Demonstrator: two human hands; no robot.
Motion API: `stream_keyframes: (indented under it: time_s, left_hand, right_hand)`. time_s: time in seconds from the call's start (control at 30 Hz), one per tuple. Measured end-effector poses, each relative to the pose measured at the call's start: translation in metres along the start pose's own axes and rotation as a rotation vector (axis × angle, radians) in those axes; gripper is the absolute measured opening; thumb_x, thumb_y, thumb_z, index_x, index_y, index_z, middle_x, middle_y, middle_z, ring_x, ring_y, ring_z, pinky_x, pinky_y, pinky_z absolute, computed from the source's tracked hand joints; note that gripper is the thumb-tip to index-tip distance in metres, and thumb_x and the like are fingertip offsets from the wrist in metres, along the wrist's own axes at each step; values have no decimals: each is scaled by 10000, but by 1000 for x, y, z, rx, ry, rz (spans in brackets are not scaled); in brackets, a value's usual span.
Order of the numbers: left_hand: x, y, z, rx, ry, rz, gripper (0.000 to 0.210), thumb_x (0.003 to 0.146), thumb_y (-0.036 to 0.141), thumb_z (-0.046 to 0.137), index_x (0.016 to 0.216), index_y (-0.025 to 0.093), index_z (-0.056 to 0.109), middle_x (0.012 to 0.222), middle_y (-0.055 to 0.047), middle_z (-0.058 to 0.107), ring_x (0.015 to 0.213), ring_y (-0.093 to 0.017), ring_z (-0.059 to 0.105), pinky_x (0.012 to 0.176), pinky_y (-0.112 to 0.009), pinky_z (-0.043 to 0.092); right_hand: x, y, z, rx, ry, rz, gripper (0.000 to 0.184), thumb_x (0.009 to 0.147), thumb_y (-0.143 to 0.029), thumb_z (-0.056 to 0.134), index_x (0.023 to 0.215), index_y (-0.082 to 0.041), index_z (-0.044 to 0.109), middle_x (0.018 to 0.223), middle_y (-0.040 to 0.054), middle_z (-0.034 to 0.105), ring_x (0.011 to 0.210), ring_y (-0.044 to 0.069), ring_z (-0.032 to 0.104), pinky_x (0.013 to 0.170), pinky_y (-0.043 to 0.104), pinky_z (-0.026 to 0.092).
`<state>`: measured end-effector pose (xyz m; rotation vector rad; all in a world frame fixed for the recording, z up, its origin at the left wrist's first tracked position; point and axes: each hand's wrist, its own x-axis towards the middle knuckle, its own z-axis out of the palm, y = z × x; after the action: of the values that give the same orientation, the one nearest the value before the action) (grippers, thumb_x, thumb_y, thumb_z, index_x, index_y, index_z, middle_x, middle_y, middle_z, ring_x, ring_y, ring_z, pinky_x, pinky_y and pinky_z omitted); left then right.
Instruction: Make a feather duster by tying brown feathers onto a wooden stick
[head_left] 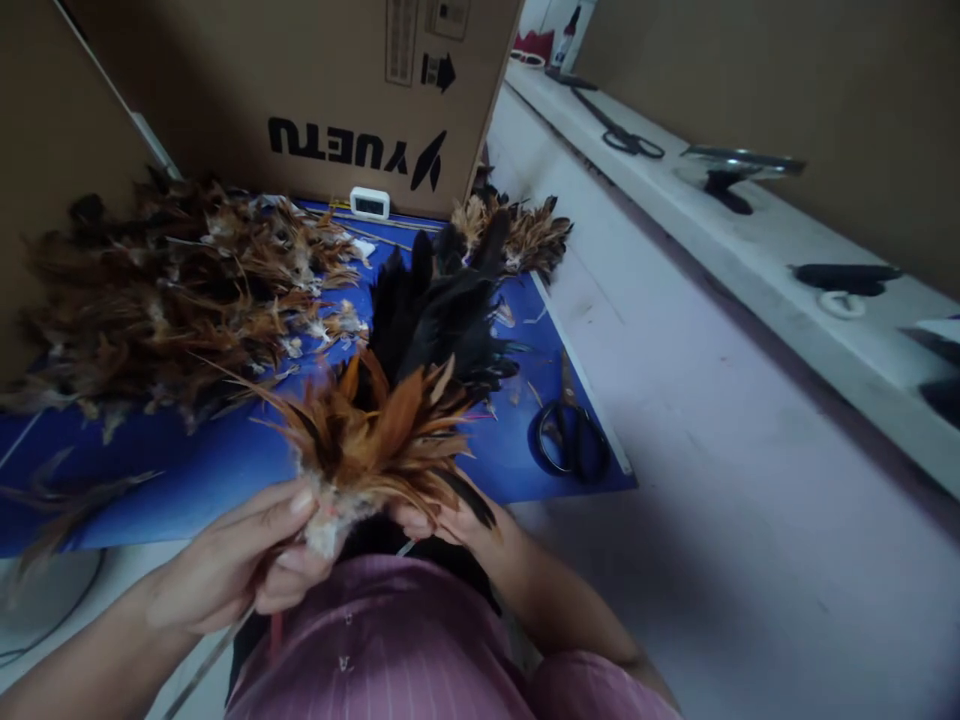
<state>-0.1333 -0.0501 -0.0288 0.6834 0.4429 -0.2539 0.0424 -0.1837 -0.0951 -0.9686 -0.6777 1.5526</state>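
Right hand (442, 522) mostly hidden under the orange feather bunch (375, 430), feather pile (150, 300) blurred at left, cardboard box (315, 90) cut off at top edge, shelf items too blurred to name

Feather pile (172, 290) left on mat (225, 460); scissors (570, 440) right; box (315, 90) behind.

Small craft workshop for feather goods; evidence: a blue work mat (187, 470) carrying a loose feather pile (172, 290); black scissors (571, 440) on the mat; a printed cardboard carton (315, 90) behind; further scissors (626, 135) on the white ledge (750, 240).
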Motion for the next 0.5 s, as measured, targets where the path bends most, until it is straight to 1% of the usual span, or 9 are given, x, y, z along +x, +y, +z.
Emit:
stream_keyframes:
  time_s: [0.03, 0.1, 0.2, 0.27, 0.33, 0.5]
  left_hand:
    - [0, 1, -1, 9, 35, 6, 311, 801, 473, 621, 778, 177, 526, 536, 79, 230, 436, -20, 113, 371, -117, 138]
    - [0, 2, -2, 28, 116, 25, 327, 789, 478, 633, 770, 174, 516, 533, 84, 220, 439, -20, 107, 369, -118, 133]
    - [-1, 2, -3, 60, 221, 62, 366, 776, 485, 647, 712, 170, 472, 527, 83, 225, 442, -21, 128, 375, -120, 141]
    - [-2, 2, -3, 77, 243, 74, 381, 781, 484, 641, 690, 169, 445, 530, 78, 245, 441, -19, 139, 380, -122, 141]
    - [-3, 1, -3, 92, 237, 75, 395, 790, 490, 627, 679, 169, 423, 535, 75, 259, 437, -16, 140, 381, -124, 136]
    - [-8, -3, 5, 141, 245, 80, 405, 782, 516, 622, 703, 177, 414, 542, 77, 275, 439, -19, 144, 383, -130, 133]
  right_hand:
    - [-3, 1, 1, 32, -17, -13, 494, 765, -608, 611, 875, -127, 634, 509, -86, 321, 416, 38, 219, 363, 180, 185]
    - [-8, 0, 5, 107, -38, -41, 438, 750, -540, 668, 869, -119, 650, 502, -102, 274, 411, 23, 170, 365, 176, 135]
    - [-13, -2, 9, 104, 29, -92, 337, 789, -435, 668, 858, -106, 671, 485, -98, 299, 404, 15, 206, 372, 172, 146]
    - [-15, -2, 10, 95, 66, -108, 307, 790, -406, 671, 843, -104, 677, 474, -97, 310, 403, 15, 221, 373, 171, 154]
    - [-15, 0, 9, 108, 73, -97, 295, 782, -395, 677, 824, -103, 675, 458, -105, 295, 394, 13, 204, 369, 172, 141]
    - [-9, 1, 6, 128, 68, 17, 300, 739, -400, 706, 776, -106, 654, 439, -122, 249, 384, 12, 148, 357, 178, 82]
